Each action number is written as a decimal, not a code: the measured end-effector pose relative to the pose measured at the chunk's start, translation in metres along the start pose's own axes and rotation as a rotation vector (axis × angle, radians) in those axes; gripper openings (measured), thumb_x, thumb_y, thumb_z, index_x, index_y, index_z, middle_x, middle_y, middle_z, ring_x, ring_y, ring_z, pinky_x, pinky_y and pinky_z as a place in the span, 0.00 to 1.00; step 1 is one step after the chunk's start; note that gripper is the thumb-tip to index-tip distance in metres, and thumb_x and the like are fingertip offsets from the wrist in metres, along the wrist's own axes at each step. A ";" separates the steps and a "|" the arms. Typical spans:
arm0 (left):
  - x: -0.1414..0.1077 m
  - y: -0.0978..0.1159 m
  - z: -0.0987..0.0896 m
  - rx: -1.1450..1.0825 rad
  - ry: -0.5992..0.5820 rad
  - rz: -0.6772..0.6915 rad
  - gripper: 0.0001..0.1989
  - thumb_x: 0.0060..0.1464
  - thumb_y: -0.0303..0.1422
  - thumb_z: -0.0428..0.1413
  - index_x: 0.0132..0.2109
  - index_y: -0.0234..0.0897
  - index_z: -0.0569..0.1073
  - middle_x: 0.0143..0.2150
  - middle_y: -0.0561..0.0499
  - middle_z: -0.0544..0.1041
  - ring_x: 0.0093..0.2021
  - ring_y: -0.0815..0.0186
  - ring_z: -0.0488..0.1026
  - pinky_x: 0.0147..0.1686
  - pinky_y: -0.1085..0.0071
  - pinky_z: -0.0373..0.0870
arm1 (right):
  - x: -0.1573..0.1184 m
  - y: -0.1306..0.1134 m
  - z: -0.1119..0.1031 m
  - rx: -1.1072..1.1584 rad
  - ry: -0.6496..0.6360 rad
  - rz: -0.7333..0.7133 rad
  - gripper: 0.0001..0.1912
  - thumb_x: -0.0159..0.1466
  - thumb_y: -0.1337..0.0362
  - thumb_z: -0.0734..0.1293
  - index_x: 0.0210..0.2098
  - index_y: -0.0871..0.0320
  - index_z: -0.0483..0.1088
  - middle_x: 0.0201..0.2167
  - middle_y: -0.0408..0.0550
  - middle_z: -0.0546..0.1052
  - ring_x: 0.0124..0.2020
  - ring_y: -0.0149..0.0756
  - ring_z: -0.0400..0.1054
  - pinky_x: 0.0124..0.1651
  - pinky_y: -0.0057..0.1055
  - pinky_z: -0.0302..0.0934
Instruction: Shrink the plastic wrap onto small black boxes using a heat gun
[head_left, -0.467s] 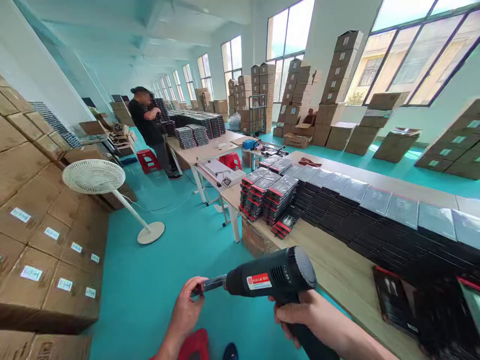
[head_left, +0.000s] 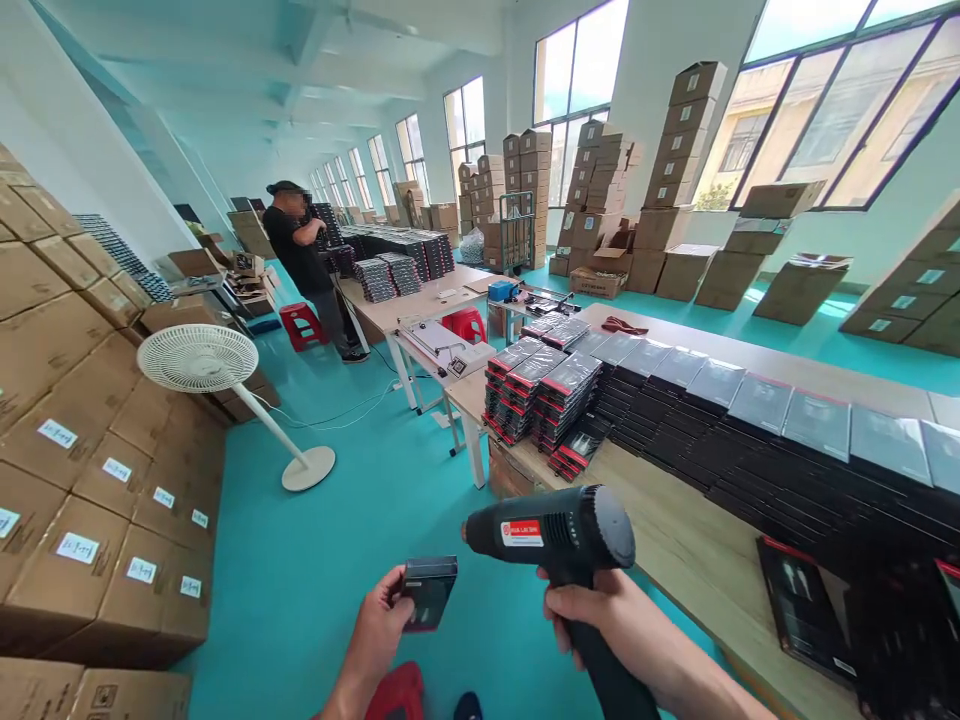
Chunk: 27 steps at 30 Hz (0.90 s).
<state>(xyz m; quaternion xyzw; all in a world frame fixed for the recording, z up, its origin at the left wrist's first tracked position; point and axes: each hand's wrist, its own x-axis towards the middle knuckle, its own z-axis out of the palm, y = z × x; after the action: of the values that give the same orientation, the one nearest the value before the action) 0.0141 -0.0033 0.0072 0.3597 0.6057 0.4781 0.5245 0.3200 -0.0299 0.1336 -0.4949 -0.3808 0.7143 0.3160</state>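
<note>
A small dark box (head_left: 430, 592) with a glossy surface is pinched at its left edge by my left hand (head_left: 381, 622), low in the middle of the view. My right hand (head_left: 592, 615) is wrapped round the handle of a black heat gun (head_left: 551, 527) with a red and white label. The gun's nozzle points left, above and to the right of the box, apart from it. Stacks of flat black and red packages (head_left: 551, 390) stand on the wooden table (head_left: 675, 510) beyond and to the right of the gun.
A white fan (head_left: 199, 358) stands at the left beside stacked cartons (head_left: 90, 480). A person in black (head_left: 296, 240) stands by a farther table (head_left: 420, 305). A red stool (head_left: 397, 692) is near my feet. Tall carton stacks line the windows.
The box in my left hand has turned from edge-on to showing its broad face, and sits slightly lower, away from the nozzle. The heat gun has risen slightly. The view has shifted a little.
</note>
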 end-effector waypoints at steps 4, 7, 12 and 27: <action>-0.004 -0.004 0.003 -0.166 -0.090 -0.071 0.14 0.38 0.28 0.59 0.37 0.35 0.81 0.30 0.49 0.81 0.29 0.60 0.74 0.32 0.67 0.72 | 0.002 0.001 -0.012 0.031 -0.088 0.030 0.17 0.54 0.60 0.69 0.42 0.61 0.70 0.27 0.44 0.76 0.22 0.32 0.66 0.25 0.30 0.61; -0.003 -0.006 0.005 -0.293 -0.053 -0.126 0.16 0.37 0.27 0.58 0.37 0.34 0.81 0.30 0.49 0.81 0.30 0.60 0.74 0.31 0.68 0.71 | 0.001 -0.006 -0.003 0.042 -0.131 -0.002 0.17 0.53 0.59 0.70 0.40 0.60 0.70 0.25 0.43 0.74 0.22 0.32 0.66 0.26 0.30 0.61; -0.002 -0.010 0.008 -0.480 0.047 -0.214 0.09 0.41 0.27 0.57 0.33 0.35 0.78 0.27 0.51 0.78 0.27 0.63 0.73 0.28 0.68 0.70 | -0.006 -0.012 0.013 -0.094 -0.183 0.045 0.11 0.51 0.59 0.69 0.32 0.58 0.69 0.19 0.40 0.71 0.21 0.32 0.63 0.27 0.31 0.60; -0.012 -0.019 -0.004 -0.852 -0.085 -0.291 0.23 0.58 0.39 0.56 0.58 0.34 0.72 0.37 0.43 0.79 0.31 0.61 0.76 0.27 0.67 0.73 | -0.009 0.066 -0.031 -0.033 -0.123 0.244 0.16 0.49 0.63 0.70 0.38 0.60 0.74 0.23 0.44 0.73 0.25 0.35 0.66 0.30 0.30 0.58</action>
<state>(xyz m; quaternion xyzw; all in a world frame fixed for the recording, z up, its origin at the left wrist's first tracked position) 0.0136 -0.0204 -0.0075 0.0424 0.3772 0.5909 0.7119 0.3473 -0.0640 0.0748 -0.4980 -0.3482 0.7700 0.1945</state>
